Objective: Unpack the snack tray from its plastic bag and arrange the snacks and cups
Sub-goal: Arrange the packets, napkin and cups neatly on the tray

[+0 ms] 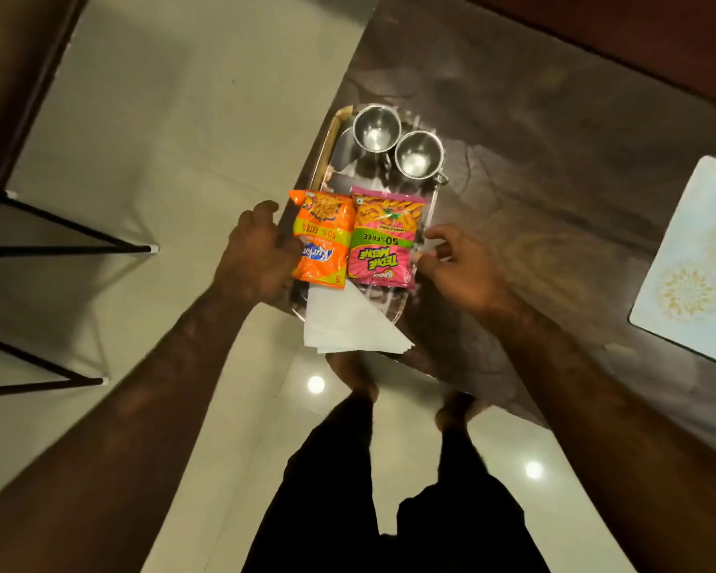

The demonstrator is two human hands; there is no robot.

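Note:
A shiny steel tray [325, 159] lies at the left edge of a dark marble table. At its far end stand two steel cups, one [376, 128] to the left and one [419, 154] to the right. An orange snack packet [323, 239] and a pink snack packet [383, 237] lie side by side in the middle. Folded white napkins [346, 324] overhang the near end. My left hand [257, 252] curls against the tray's left side, touching the orange packet. My right hand [457, 266] hovers beside the pink packet, fingers apart. No plastic bag shows.
A pale blue patterned placemat [695, 262] lies on the table [534, 117] at the right. Black metal chair legs [58, 241] stand on the glossy tiled floor at the left. My legs and bare feet are below the tray. A wooden wall edge runs along the far right.

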